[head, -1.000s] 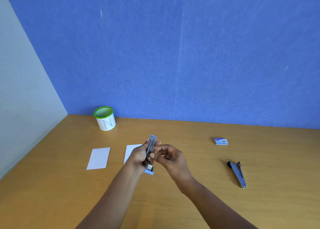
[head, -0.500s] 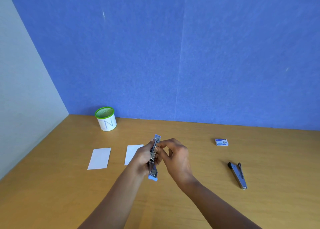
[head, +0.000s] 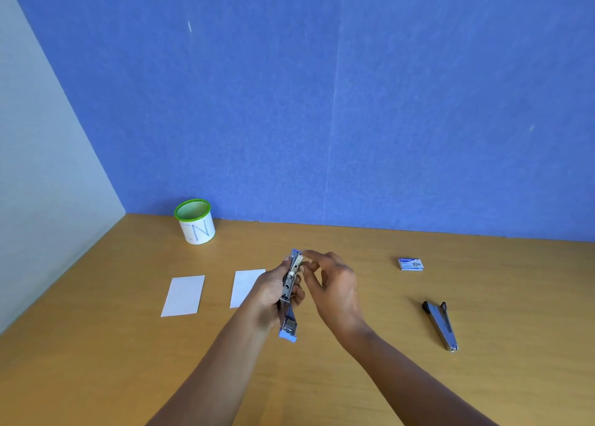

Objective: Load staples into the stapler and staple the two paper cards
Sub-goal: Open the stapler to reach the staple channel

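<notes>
Left hand (head: 273, 292) gripped the stapler (head: 290, 292) mid-body, fingers wrapped tight round it, held up off the desk (head: 96, 345) over its middle. The stapler stood nearly on end, blue tail pointing down toward me, metal nose up and away.

Change noted over the last second: the stapler had swung from a lower tilt into this steeper, longer line, and more of its blue tail showed below my palm. My right hand (head: 335, 287) had shifted from the stapler's middle up to the nose. There the right fingertips (head: 310, 258) sat narrow, pinched at the top of the metal channel. Whether they held a strip of staples or only touched metal I could not tell; too small to make out.

Judgement: loading was in hand, not finished. The move to the nose suggested I was working the channel there, seating something or checking it.

The staple box (head: 411, 264) lay toward the far right of the desk, well apart from my hands. A second, dark stapler-like piece (head: 440, 325) lay nearer the right edge, untouched.

The two cards (head: 183, 295) lay flat, left of centre, side by side and not overlapping. The right-hand card (head: 246, 285) was partly hidden behind my left hand. Not yet stacked, so stapling was some steps off.

Green-rimmed cup (head: 195, 222) stood at the far left against the blue wall, not involved
</notes>
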`<state>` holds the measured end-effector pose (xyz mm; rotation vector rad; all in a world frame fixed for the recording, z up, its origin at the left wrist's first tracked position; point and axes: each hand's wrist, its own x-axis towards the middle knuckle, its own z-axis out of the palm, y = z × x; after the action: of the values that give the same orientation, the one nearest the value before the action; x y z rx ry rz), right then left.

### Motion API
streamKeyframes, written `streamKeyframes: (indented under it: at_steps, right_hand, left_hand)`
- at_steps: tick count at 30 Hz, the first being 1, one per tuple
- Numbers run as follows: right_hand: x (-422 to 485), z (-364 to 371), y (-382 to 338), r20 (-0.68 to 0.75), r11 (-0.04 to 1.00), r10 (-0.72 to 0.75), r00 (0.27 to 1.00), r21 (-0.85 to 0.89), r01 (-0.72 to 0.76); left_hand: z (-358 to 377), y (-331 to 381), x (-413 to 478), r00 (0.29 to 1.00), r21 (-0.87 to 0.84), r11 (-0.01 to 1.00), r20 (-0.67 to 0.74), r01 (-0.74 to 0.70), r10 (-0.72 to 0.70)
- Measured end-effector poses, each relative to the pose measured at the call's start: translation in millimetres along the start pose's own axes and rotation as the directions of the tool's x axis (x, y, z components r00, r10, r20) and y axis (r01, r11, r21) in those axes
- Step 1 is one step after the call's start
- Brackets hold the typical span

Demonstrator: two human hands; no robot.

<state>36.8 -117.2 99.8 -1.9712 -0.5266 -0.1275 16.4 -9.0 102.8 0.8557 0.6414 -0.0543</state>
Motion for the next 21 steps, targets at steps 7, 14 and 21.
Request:
streamKeyframes:
  at_steps: [7,14,21]
  right_hand:
    - [-8.1,5.5,4.5,-0.005,1.000,0.019,1.000,0.010,-0.019]
    - [0.3,1.7,3.0,-0.032,1.000,-0.008,0.999,-0.010,0.007]
    - [7.9,0.3,2.0,-0.084,0.998,-0.040,0.996,-0.060,0.035]
  left_hand:
    - [-2.6,-0.3,0.9,1.000,-0.008,1.000,0.023,0.009,-0.009]
    - [1.4,-4.8,-3.1,0.998,0.028,0.999,-0.052,-0.037,0.039]
    - [4.3,-3.8,-5.4,0.995,0.084,0.994,-0.063,-0.070,0.075]
